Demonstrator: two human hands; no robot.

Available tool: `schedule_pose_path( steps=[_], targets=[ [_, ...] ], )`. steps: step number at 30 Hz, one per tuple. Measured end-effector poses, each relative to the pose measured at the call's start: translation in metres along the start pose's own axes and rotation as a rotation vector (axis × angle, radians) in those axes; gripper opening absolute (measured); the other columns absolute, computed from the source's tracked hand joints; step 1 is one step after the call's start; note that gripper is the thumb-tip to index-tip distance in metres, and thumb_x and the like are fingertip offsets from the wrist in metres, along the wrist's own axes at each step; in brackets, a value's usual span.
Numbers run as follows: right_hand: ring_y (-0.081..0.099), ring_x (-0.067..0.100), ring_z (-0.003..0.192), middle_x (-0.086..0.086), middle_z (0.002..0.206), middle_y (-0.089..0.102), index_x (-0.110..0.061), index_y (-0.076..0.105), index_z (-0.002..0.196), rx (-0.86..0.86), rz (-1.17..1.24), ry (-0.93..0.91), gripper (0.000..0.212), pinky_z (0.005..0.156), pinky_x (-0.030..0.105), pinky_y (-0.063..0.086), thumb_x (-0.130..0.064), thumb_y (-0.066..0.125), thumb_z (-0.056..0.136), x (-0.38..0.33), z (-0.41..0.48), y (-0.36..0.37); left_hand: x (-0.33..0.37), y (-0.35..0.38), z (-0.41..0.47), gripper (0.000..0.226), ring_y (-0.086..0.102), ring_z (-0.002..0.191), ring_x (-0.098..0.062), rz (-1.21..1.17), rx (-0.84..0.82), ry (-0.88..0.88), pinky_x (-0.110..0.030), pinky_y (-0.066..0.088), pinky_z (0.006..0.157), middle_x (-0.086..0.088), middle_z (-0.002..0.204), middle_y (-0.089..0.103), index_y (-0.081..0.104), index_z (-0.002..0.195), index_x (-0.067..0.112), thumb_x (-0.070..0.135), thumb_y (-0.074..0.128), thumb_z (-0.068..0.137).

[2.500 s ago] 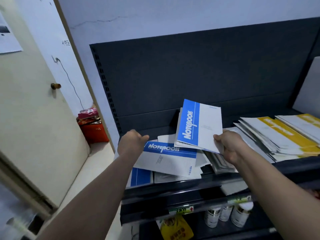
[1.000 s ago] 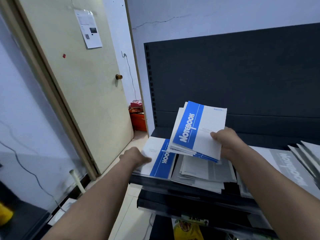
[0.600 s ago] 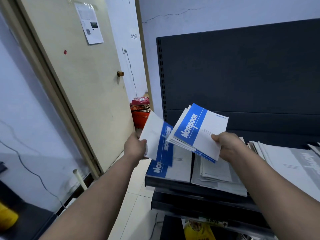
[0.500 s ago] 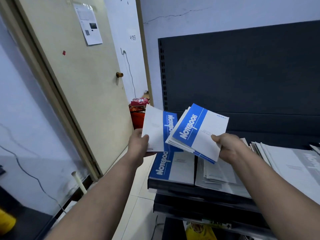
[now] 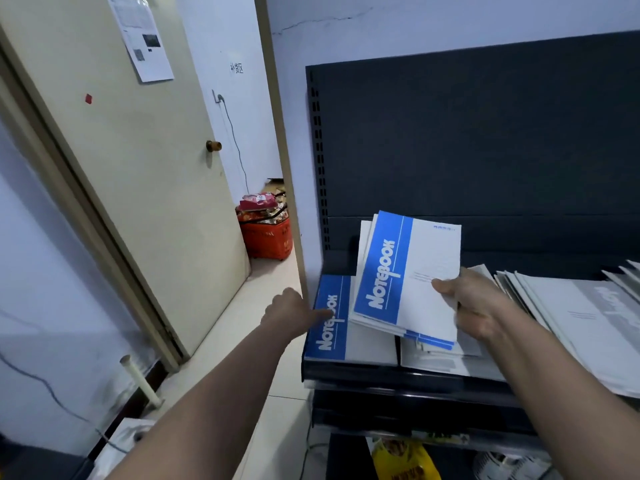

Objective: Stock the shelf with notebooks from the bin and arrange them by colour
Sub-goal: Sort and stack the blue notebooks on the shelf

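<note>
1. I judge the shelf (image 5: 381, 374) partly stocked: grey notebooks (image 5: 585, 327) fan loosely at right.
2. My right hand (image 5: 476, 308) grips a blue stack (image 5: 412, 271) above it, unplaced.
3. My left hand (image 5: 289, 311), fingers straight, touches the blue notebook (image 5: 330, 327) lying leftmost.

The top cover of the stack of notebooks (image 5: 408, 271) is white with a broad bright-blue band on its left, lettered "NOTEBOOK" in white beside a thin white line, and the flat notebook (image 5: 330, 320) at the left end of the shelf (image 5: 485, 133) shows the same blue band and white lettering. The notebooks to the right (image 5: 585, 323) are white with pale grey bands and lettering, against the shelf's dark slate blue. The door (image 5: 145, 174) is cream with a brass-coloured knob (image 5: 213, 145), a white printed sheet (image 5: 145, 39) and a small red sticker (image 5: 88, 98); the basket (image 5: 268, 239) is red-orange and the packet (image 5: 405, 459) below yellow.
</note>
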State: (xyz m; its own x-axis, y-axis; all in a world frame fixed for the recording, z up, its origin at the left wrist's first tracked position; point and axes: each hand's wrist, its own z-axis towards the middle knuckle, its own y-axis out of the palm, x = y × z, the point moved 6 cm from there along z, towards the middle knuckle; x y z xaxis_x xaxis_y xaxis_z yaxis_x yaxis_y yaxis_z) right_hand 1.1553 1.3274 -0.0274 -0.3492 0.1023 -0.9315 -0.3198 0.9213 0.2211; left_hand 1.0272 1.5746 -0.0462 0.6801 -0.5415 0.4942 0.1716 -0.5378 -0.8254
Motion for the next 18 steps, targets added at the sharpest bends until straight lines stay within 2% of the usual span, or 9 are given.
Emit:
schedule_pose_path(
  steps=[1, 3, 5, 7, 9, 11, 12, 15, 18],
  targets=[
    [0.06, 0.031, 0.112, 0.014, 0.126, 0.061, -0.002, 0.054, 0.127, 0.028, -0.005, 0.019, 0.04, 0.096, 0.042, 0.046, 0.013, 0.038, 0.093, 0.003, 0.001, -0.004, -0.007, 0.007, 0.003, 0.07, 0.056, 0.098, -0.021, 0.044, -0.058, -0.02, -0.032, 0.048, 0.075, -0.006, 0.117, 0.058, 0.05, 0.119, 0.007, 0.055, 0.076, 0.074],
    [0.058, 0.031, 0.117, 0.015, 0.128, 0.06, -0.002, 0.054, 0.127, 0.074, -0.009, 0.034, 0.04, 0.098, 0.04, 0.045, 0.013, 0.04, 0.093, 0.006, 0.002, -0.01, -0.015, 0.011, 0.006, 0.059, 0.058, 0.086, -0.019, 0.018, -0.097, -0.022, -0.031, 0.048, 0.069, -0.007, 0.108, 0.066, 0.06, 0.109, 0.003, 0.047, 0.079, 0.073],
    [0.058, 0.029, 0.116, 0.015, 0.128, 0.061, -0.003, 0.055, 0.126, 0.081, -0.008, 0.036, 0.039, 0.095, 0.038, 0.045, 0.012, 0.04, 0.093, 0.005, 0.0, -0.01, -0.02, 0.002, 0.01, 0.041, 0.063, 0.084, -0.02, 0.006, -0.039, -0.013, -0.033, 0.052, 0.071, -0.007, 0.097, 0.07, 0.066, 0.1, 0.005, 0.037, 0.077, 0.077],
    [0.059, 0.029, 0.112, 0.015, 0.127, 0.061, -0.002, 0.056, 0.125, 0.044, -0.014, 0.048, 0.038, 0.094, 0.039, 0.046, 0.012, 0.04, 0.093, 0.004, -0.003, -0.006, -0.021, -0.016, 0.009, 0.024, 0.065, 0.086, -0.024, -0.028, 0.093, 0.012, -0.035, 0.054, 0.076, -0.009, 0.096, 0.069, 0.063, 0.094, 0.007, 0.029, 0.069, 0.085],
    [0.062, 0.03, 0.105, 0.015, 0.12, 0.064, -0.003, 0.056, 0.124, -0.04, -0.011, 0.067, 0.037, 0.088, 0.04, 0.049, 0.011, 0.038, 0.094, 0.005, -0.008, 0.005, -0.013, -0.028, 0.006, 0.01, 0.067, 0.086, -0.027, -0.305, 0.153, 0.072, -0.038, 0.054, 0.076, -0.012, 0.097, 0.069, 0.057, 0.091, 0.012, 0.021, 0.061, 0.09],
    [0.065, 0.027, 0.094, 0.012, 0.112, 0.067, -0.006, 0.057, 0.121, -0.12, 0.008, 0.074, 0.039, 0.079, 0.038, 0.051, 0.012, 0.036, 0.094, 0.006, -0.015, 0.022, 0.002, -0.03, -0.006, 0.005, 0.07, 0.078, -0.023, -0.671, 0.079, 0.133, -0.037, 0.058, 0.068, -0.01, 0.095, 0.071, 0.055, 0.098, 0.016, 0.017, 0.059, 0.093],
    [0.065, 0.027, 0.093, 0.011, 0.112, 0.067, -0.009, 0.056, 0.121, -0.146, 0.008, 0.066, 0.041, 0.077, 0.038, 0.051, 0.013, 0.035, 0.094, 0.007, -0.017, 0.029, 0.011, -0.029, -0.013, 0.007, 0.071, 0.073, -0.02, -0.775, 0.029, 0.16, -0.034, 0.058, 0.062, -0.009, 0.093, 0.072, 0.056, 0.101, 0.017, 0.015, 0.058, 0.094],
    [0.065, 0.026, 0.092, 0.007, 0.107, 0.069, -0.016, 0.053, 0.123, -0.161, 0.026, 0.043, 0.043, 0.073, 0.038, 0.051, 0.012, 0.037, 0.094, 0.009, -0.02, 0.044, 0.025, -0.021, -0.028, 0.006, 0.072, 0.073, -0.021, -0.933, -0.066, 0.197, -0.031, 0.055, 0.058, -0.008, 0.092, 0.073, 0.056, 0.1, 0.018, 0.014, 0.054, 0.098],
    [0.065, 0.023, 0.089, 0.007, 0.107, 0.068, -0.016, 0.048, 0.125, -0.142, 0.052, 0.013, 0.043, 0.069, 0.037, 0.052, 0.012, 0.041, 0.094, 0.002, -0.023, 0.048, 0.03, -0.026, -0.032, 0.006, 0.072, 0.072, -0.019, -0.984, -0.057, 0.229, -0.03, 0.055, 0.057, -0.004, 0.087, 0.074, 0.057, 0.097, 0.02, 0.016, 0.053, 0.099]
  ],
)
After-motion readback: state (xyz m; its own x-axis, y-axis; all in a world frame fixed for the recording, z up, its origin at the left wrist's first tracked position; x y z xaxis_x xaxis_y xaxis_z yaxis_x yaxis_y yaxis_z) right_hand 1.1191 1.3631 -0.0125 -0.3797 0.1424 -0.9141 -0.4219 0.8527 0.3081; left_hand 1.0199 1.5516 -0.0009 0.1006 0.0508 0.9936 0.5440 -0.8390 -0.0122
